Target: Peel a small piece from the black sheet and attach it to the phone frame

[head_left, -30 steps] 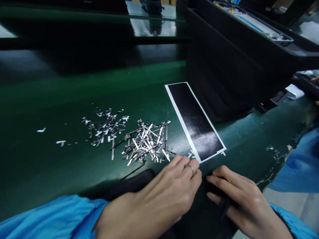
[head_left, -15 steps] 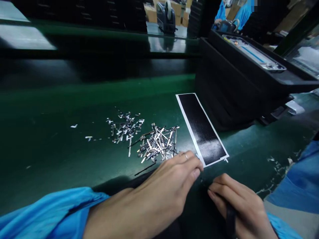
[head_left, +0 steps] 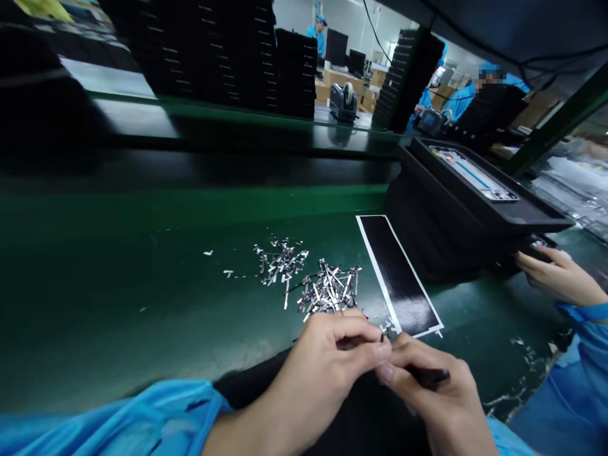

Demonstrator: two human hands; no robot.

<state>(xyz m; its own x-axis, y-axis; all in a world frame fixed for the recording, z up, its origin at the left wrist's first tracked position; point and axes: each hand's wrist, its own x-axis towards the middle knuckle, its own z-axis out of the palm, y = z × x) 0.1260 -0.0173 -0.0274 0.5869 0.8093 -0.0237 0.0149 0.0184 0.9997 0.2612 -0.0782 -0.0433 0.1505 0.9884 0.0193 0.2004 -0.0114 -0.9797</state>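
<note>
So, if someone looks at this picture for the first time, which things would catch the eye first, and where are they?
Probably the two bare hands, the left hand and the right hand, meeting fingertip to fingertip at the bottom centre, pinching a small dark strip. Just beyond them, on the green table, lie piles of small silvery scrap strips, beside a long black rectangular sheet with a white border. At the right edge, another person's hand reaches under stacked black trays.

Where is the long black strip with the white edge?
The black strip lies on the green table, right of the scrap pile, beside the black trays.
</note>
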